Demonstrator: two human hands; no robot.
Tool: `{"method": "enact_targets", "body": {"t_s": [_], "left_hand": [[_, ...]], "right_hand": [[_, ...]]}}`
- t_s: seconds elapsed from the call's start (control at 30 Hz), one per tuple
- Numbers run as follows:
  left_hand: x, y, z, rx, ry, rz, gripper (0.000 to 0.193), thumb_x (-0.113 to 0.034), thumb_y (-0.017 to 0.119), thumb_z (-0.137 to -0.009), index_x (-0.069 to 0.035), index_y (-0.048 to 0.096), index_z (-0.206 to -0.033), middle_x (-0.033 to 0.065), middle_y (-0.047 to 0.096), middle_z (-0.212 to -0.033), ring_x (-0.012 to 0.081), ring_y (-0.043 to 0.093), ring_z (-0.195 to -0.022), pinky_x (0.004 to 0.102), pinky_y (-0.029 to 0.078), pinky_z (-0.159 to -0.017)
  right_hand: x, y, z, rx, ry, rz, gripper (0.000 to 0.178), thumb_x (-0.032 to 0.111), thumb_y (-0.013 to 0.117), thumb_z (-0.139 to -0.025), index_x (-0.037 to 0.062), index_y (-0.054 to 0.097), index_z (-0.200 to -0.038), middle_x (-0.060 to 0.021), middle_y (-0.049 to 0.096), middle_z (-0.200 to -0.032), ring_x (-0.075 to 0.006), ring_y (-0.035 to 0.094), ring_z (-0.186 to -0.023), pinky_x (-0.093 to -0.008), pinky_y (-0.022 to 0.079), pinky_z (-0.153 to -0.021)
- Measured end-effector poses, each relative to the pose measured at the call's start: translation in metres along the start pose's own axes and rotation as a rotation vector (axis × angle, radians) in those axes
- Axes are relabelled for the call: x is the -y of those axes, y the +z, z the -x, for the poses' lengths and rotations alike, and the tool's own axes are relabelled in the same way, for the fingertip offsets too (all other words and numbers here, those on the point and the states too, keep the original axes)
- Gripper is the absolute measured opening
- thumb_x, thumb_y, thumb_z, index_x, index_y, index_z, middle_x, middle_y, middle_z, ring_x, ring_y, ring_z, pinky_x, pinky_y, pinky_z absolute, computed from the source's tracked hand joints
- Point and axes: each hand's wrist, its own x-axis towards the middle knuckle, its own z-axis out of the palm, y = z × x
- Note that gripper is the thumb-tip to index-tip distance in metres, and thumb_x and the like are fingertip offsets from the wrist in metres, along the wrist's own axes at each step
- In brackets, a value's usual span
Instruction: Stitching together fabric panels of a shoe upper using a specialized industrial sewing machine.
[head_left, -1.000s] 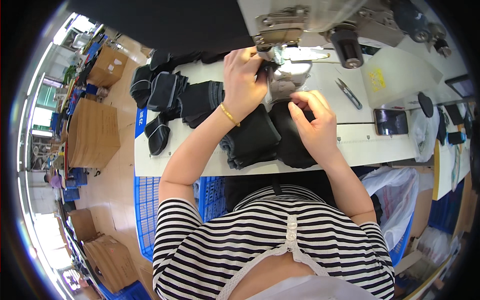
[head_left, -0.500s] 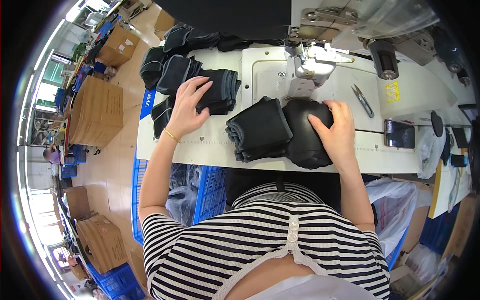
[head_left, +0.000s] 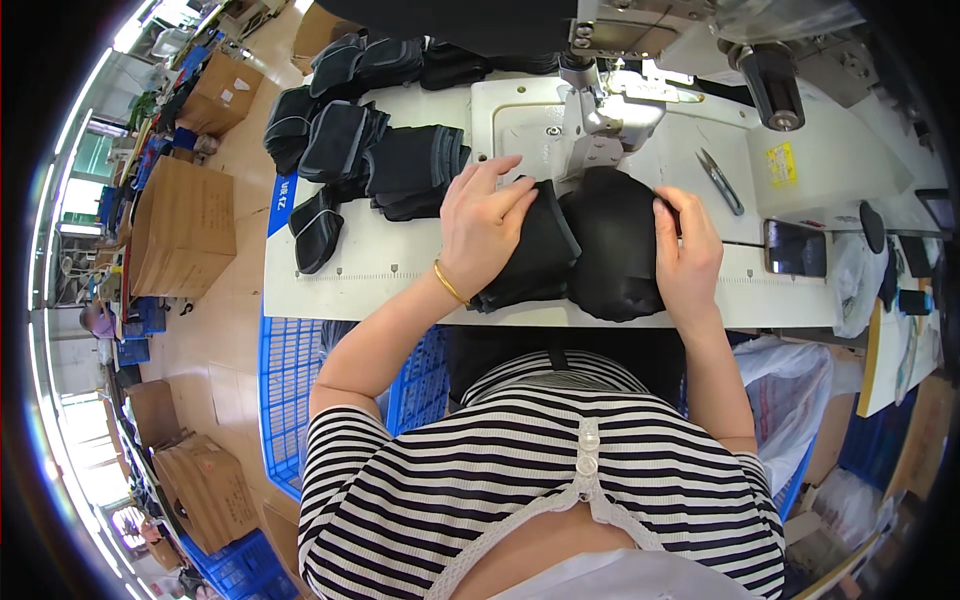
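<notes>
A stack of black fabric pieces (head_left: 540, 252) and a rounded black pile (head_left: 612, 245) are flanked by two hands on a white sewing table (head_left: 370, 295). The stack's left side is covered by the left hand (head_left: 482, 228), fingers parted and loosely bent; the pile's right edge is met by the half-curled right hand (head_left: 688, 248). Whether either is gripped cannot be told. The left hand, seen farther left half a second earlier, is now brought to the stack.
</notes>
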Motion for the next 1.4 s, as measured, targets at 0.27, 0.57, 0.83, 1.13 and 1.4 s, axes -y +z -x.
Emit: {"method": "enact_targets", "body": {"t_s": [0.27,0.57,0.83,1.13,1.4], "left_hand": [[-0.036,-0.062,-0.030,0.205,-0.207,0.660,0.019,0.007,0.076,-0.073,-0.003,0.074,-0.089,0.0094,0.068,-0.086,0.0199,0.063,-0.078,0.0275,0.050,-0.073],[-0.082,-0.072,-0.072,0.229,-0.016,0.553,0.015,0.008,0.076,-0.074,0.000,0.070,-0.085,0.0066,0.068,-0.093,0.0156,0.063,-0.083,0.0250,0.049,-0.076],[-0.079,-0.062,-0.066,0.219,-0.216,0.681,0.011,0.007,0.076,-0.075,0.001,0.069,-0.081,0.0058,0.069,-0.089,0.0130,0.065,-0.079,0.0235,0.051,-0.072],[-0.087,-0.058,-0.066,0.216,-0.413,0.835,0.012,0.004,0.074,-0.080,-0.001,0.071,-0.091,0.0021,0.069,-0.089,0.0083,0.062,-0.083,0.0223,0.051,-0.076],[-0.081,-0.055,-0.068,0.370,-0.418,0.822,0.013,-0.004,0.074,-0.085,0.000,0.073,-0.097,0.0018,0.069,-0.086,0.0065,0.061,-0.080,0.0207,0.050,-0.076]], "right_hand": [[0.020,-0.025,-0.011,-0.071,0.109,-0.138,0.020,0.000,0.064,-0.092,-0.0009,0.065,-0.112,-0.0114,0.070,-0.097,-0.0170,0.067,-0.079,-0.0266,0.053,-0.074],[0.068,-0.020,-0.017,0.074,0.215,-0.698,0.014,0.000,0.064,-0.093,0.0000,0.065,-0.107,-0.0061,0.069,-0.088,-0.0094,0.064,-0.077,-0.0218,0.051,-0.070],[0.070,-0.023,-0.013,0.099,0.335,-0.777,0.013,0.004,0.065,-0.093,-0.0001,0.066,-0.105,-0.0038,0.069,-0.085,-0.0063,0.062,-0.073,-0.0195,0.049,-0.065],[0.068,-0.019,-0.013,0.030,0.354,-0.713,0.009,0.004,0.067,-0.091,-0.0004,0.067,-0.099,-0.0035,0.069,-0.083,-0.0062,0.062,-0.070,-0.0199,0.048,-0.062],[0.066,-0.016,-0.011,0.003,0.321,-0.679,0.010,0.004,0.068,-0.090,-0.0005,0.067,-0.098,-0.0038,0.069,-0.081,-0.0067,0.062,-0.068,-0.0207,0.048,-0.061]]}}
